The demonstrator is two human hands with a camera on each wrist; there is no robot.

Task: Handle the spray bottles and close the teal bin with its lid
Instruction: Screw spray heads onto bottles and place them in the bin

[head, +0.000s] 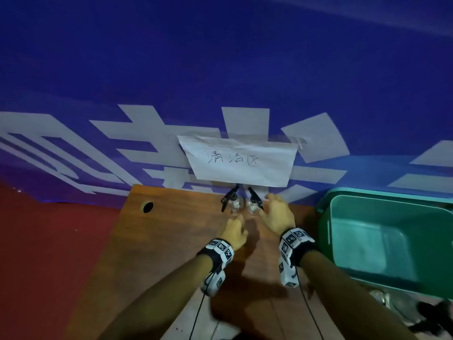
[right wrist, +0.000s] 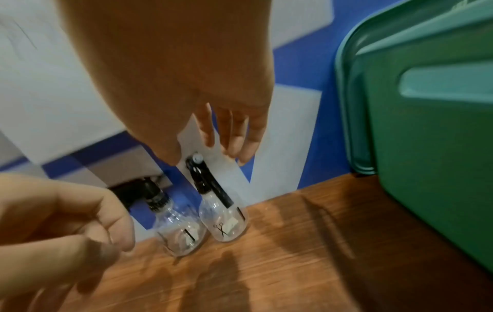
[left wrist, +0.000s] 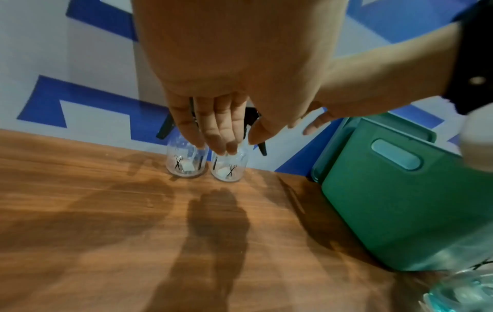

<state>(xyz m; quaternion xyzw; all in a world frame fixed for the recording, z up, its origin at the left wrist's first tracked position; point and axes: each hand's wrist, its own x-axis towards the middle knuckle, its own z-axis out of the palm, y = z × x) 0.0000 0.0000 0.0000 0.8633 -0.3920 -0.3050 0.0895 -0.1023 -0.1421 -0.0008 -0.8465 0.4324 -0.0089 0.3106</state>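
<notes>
Two clear spray bottles with black trigger heads stand side by side at the back of the wooden table, against the wall: the left bottle [head: 232, 206] [left wrist: 186, 164] [right wrist: 181, 234] and the right bottle [head: 252, 207] [left wrist: 229, 168] [right wrist: 226, 225]. My left hand [head: 235, 227] [left wrist: 226, 139] hovers just in front of them, fingers extended, holding nothing. My right hand [head: 275, 212] [right wrist: 229, 145] hangs relaxed over the right bottle's trigger head, apart from it. The open teal bin [head: 326, 241] [left wrist: 387, 211] [right wrist: 440, 168] stands to the right. Its teal lid [left wrist: 328, 152] [right wrist: 349, 105] stands on edge behind it.
A paper sign [head: 240, 163] with handwriting is taped to the blue wall above the bottles. The table [head: 159, 241] has a cable hole [head: 147, 206] at its back left. More clear bottles with black heads [head: 416, 312] lie near the bin's front.
</notes>
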